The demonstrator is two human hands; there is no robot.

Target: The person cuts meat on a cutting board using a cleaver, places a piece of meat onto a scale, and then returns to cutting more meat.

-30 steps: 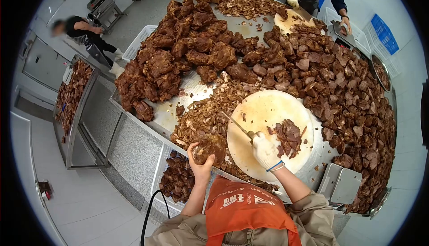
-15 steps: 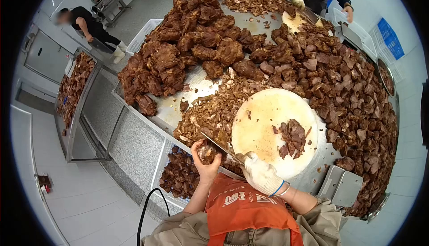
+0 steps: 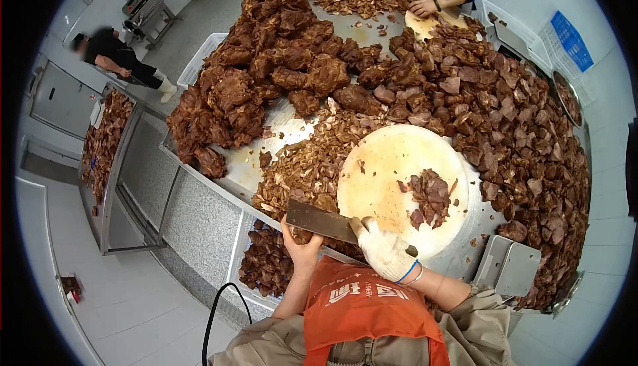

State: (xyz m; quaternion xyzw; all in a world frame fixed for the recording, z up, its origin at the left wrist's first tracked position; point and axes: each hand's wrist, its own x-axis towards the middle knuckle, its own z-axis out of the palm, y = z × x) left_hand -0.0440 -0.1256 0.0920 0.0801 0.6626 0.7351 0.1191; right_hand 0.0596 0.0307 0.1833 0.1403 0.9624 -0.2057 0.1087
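My right hand (image 3: 384, 249), in a white glove, is closed on the handle of a broad cleaver (image 3: 321, 221). The blade lies flat side up and points left, over my left hand. My bare left hand (image 3: 302, 249) is curled around a brown piece of meat (image 3: 300, 235), mostly hidden under the blade. Just right of the cleaver is a round white cutting board (image 3: 379, 180) with a small heap of sliced meat (image 3: 430, 198) on it. Small meat scraps (image 3: 299, 176) lie beyond the blade.
Large meat chunks (image 3: 246, 93) are piled at the back left, cut pieces (image 3: 518, 140) at the right. A metal scale (image 3: 508, 265) stands near my right forearm. A crate of meat (image 3: 266, 263) is below the table edge. Two other people (image 3: 109, 57) are farther off.
The cleaver has turned from edge-on to showing its broad side and now covers much of the held piece. The co-worker's hands across the table have come together over their board.
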